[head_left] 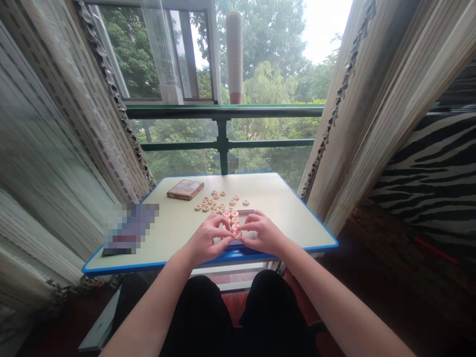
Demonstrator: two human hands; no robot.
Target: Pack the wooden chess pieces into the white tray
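Observation:
Round wooden xiangqi pieces with red characters stand in rows inside a shallow open box near the table's front edge. At the near end of these rows, one xiangqi piece sits between the fingertips of both hands. My left hand grips it from the left, thumb and fingers curved inward. From the right, my right hand holds the same piece, its fingers bent over the box's right part. My fingers hide some of the pieces and the box's side walls. More xiangqi pieces lie loose just beyond the box.
A flat brown box or lid rests at the table's back left. A blurred-out flat item lies at the left edge. The cream table has a blue rim. Beyond stand a green railing and curtains on both sides.

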